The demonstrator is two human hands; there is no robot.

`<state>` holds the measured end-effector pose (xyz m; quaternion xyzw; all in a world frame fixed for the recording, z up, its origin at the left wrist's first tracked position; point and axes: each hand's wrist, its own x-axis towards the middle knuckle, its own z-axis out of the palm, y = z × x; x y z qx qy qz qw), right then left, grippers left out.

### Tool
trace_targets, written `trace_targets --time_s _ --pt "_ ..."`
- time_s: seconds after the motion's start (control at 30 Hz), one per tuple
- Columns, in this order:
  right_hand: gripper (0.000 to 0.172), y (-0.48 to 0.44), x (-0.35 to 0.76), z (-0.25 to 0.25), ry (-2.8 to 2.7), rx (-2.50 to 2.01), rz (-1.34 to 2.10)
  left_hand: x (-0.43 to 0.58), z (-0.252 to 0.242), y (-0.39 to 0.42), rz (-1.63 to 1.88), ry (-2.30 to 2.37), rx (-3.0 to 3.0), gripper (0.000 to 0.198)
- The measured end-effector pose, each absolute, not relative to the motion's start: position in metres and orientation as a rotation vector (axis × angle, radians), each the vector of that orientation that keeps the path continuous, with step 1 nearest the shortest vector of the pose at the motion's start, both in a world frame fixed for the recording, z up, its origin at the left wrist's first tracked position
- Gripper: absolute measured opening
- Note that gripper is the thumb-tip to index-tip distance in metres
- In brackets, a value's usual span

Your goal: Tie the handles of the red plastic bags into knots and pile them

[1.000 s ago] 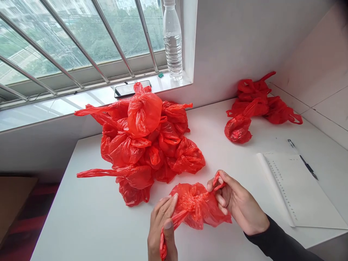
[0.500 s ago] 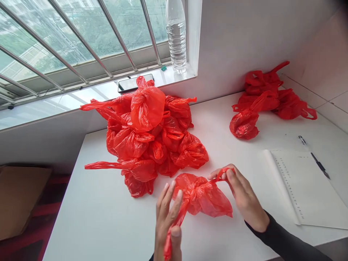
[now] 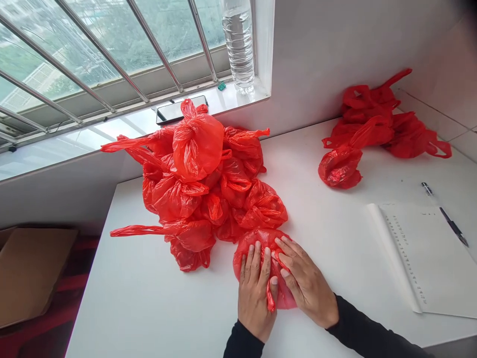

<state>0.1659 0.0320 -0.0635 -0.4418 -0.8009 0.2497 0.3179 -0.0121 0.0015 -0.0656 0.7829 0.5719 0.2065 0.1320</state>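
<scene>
A red plastic bag (image 3: 286, 296), its handles tied in a knot on top, lies flattened on the white table in front of me. My left hand (image 3: 257, 293) presses flat on its left side, fingers stretched out. One handle end pokes up between that thumb and forefinger. From the right, my right hand (image 3: 303, 281) rests on the same bag with its fingers laid out over the top. Another twisted handle end shows beside the right fingertips. Just beyond is a big heap of red plastic bags (image 3: 197, 184), knotted and bulging; what they contain is hidden.
More red bags (image 3: 367, 132) lie by the wall at back right. A notebook (image 3: 432, 258) and a pen (image 3: 452, 226) are on the right of the table (image 3: 156, 308). A phone (image 3: 169, 112) and a water bottle (image 3: 240, 49) occupy the windowsill. Cardboard (image 3: 33, 271) stands lower left.
Both hands have come together onto the bag and pressed it flat. The right hand has let go of the handle it was pinching. The view has shifted slightly.
</scene>
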Motion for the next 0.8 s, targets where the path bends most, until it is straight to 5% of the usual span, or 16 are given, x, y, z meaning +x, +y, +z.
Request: trace_targets --time_s 0.4,0.7,0.8 --pt "0.049 0.032 0.162 -0.074 -2.172 -1.24 0.666 -0.006 -0.064 0.004 0.629 1.692 2.123 0.068" --pt "0.032 0.041 0.182 -0.012 -0.939 -1.219 1.516 -0.009 -0.012 -0.007 1.075 1.766 1.583 0.039" --pt "0.039 0.047 0.183 0.008 -0.623 -1.02 1.697 -0.009 0.003 -0.01 1.192 1.843 1.312 0.053"
